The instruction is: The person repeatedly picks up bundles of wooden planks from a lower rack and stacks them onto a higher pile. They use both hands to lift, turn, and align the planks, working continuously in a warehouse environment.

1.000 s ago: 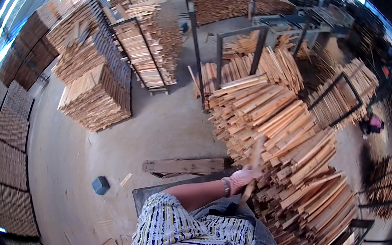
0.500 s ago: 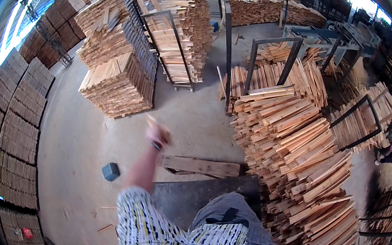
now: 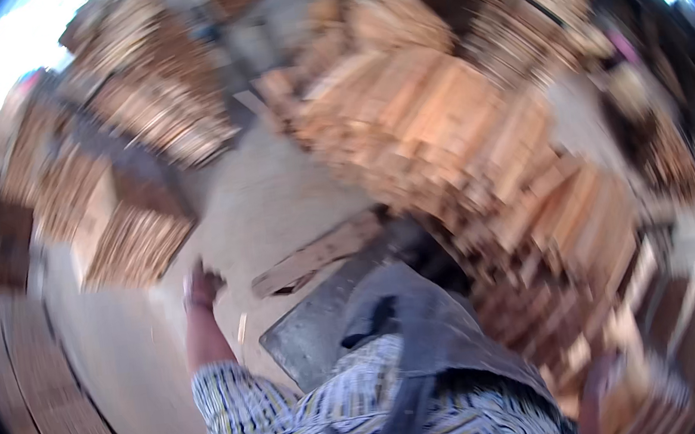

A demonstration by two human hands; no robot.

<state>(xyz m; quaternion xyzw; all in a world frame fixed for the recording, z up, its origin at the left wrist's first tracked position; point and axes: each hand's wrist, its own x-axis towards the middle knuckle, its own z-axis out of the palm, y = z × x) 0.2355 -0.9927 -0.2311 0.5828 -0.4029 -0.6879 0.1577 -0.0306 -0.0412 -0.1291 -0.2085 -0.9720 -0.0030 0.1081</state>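
My left hand (image 3: 204, 284), now emptied, spreads above the floor (image 3: 142, 346); my right hand (image 3: 601, 374), near wood (image 3: 596, 225), blurs past judging.

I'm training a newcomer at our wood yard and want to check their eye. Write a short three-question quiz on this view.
1. On which side of the wearer are the nearest piled wooden strips?
2. The left sleeve is: A) checked, B) plain, C) striped.
3. True or false: the left hand rests on those strips.

Key: 1. The right. 2. C. 3. False; it is held out to the left, apart from them.
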